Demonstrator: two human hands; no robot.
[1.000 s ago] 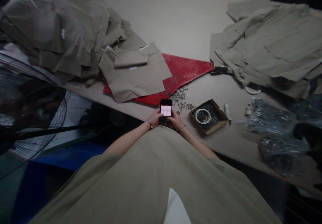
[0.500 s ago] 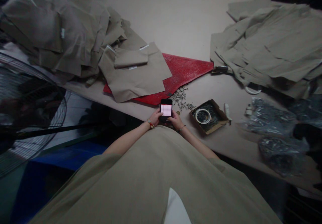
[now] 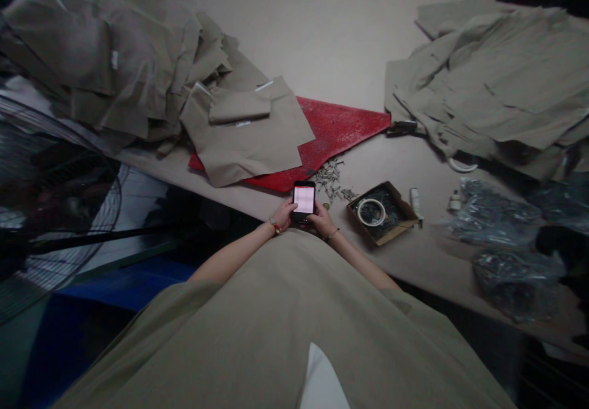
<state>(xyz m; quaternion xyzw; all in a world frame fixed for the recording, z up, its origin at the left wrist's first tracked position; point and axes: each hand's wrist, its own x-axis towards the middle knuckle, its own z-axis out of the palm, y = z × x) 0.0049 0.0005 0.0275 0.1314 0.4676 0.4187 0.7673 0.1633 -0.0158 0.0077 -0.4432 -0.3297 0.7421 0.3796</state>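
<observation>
Beige worktable (image 3: 317, 41) | caged fan (image 3: 55, 200) left | blue surface (image 3: 124, 292) below | dim light

Table (image 3: 322, 41) under khaki fabric pieces (image 3: 501, 78)

A workshop is being shown: big piles of cut tan cloth (image 3: 115, 59) are being kept on a long pale wooden work table (image 3: 322, 41), and a round black metal fan (image 3: 55, 200) is being stood close by.

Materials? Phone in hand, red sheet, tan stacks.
The phone looks like a glass-fronted slab in black casing; the lit screen is smooth. The red sheet seems painted or coated rigid board: flat, with pale speckled scuffing. The tan pieces look like matte cloth or heavy kraft paper; the soft folds suggest cloth, but the dim image leaves it open.
</observation>
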